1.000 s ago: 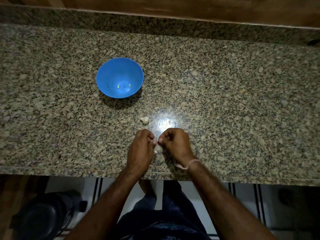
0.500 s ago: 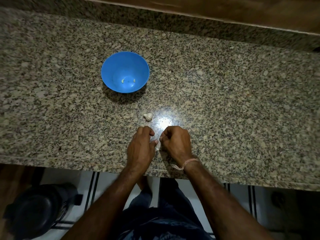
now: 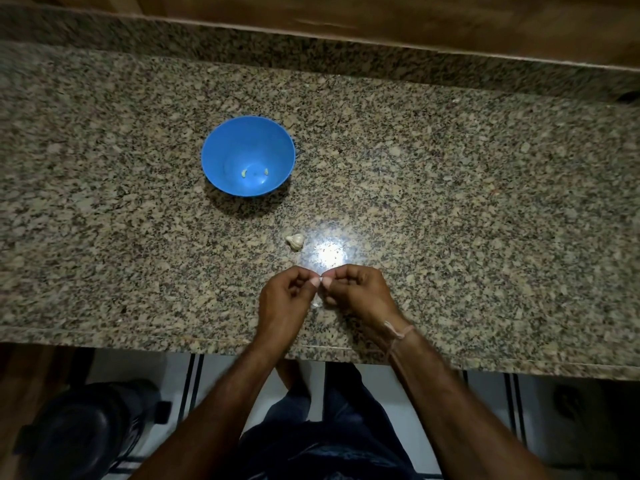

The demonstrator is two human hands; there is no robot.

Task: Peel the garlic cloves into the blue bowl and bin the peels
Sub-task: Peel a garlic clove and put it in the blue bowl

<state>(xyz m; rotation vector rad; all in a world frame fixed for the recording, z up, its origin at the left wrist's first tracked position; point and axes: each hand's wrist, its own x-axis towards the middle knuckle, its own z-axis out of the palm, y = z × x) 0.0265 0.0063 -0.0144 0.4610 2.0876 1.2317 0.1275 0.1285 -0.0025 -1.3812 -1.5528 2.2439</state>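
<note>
A blue bowl (image 3: 221, 157) stands on the granite counter (image 3: 450, 202) with two small peeled cloves (image 3: 244, 173) at its bottom. A lump of unpeeled garlic (image 3: 295, 241) lies between the bowl and my hands. My left hand (image 3: 285, 304) and my right hand (image 3: 360, 292) meet near the counter's front edge, fingers curled, pinching one small garlic clove (image 3: 325, 280) between their fingertips. Pale peel (image 3: 317, 302) shows just below the clove, between the hands.
A dark round bin (image 3: 79, 431) stands on the floor at lower left, below the counter edge. A wooden wall (image 3: 381, 19) rises behind the counter's raised back strip. My legs are under the front edge.
My hands have lifted slightly and turned so the fingertips meet higher up on the clove. The view has shifted a little; the bowl and the garlic lump have not moved.
</note>
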